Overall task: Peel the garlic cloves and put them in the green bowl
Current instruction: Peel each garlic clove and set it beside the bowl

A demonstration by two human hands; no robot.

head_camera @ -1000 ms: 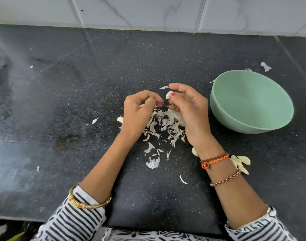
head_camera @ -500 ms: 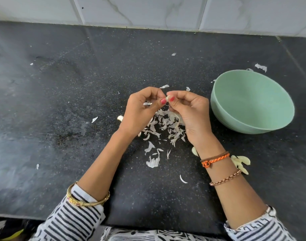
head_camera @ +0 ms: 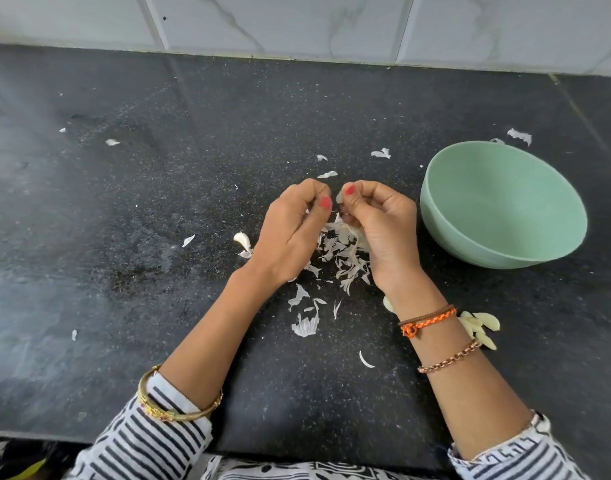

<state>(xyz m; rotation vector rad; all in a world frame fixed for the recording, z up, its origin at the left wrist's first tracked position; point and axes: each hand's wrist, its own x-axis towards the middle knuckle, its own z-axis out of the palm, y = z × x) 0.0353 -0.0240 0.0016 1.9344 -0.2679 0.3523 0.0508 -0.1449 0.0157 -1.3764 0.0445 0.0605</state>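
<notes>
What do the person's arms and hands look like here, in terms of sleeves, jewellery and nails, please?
Both forearms are bare below pushed-up black-and-white striped sleeves. The left wrist has a gold bangle. The right wrist has an orange braided band and a copper-coloured chain bracelet. Visible nails on the left hand and right hand are painted red.

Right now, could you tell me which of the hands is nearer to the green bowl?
The right hand is nearer: it sits just left of the green bowl, apart from it. The left hand is further left, beyond the right hand, with the peel pile between them.
</notes>
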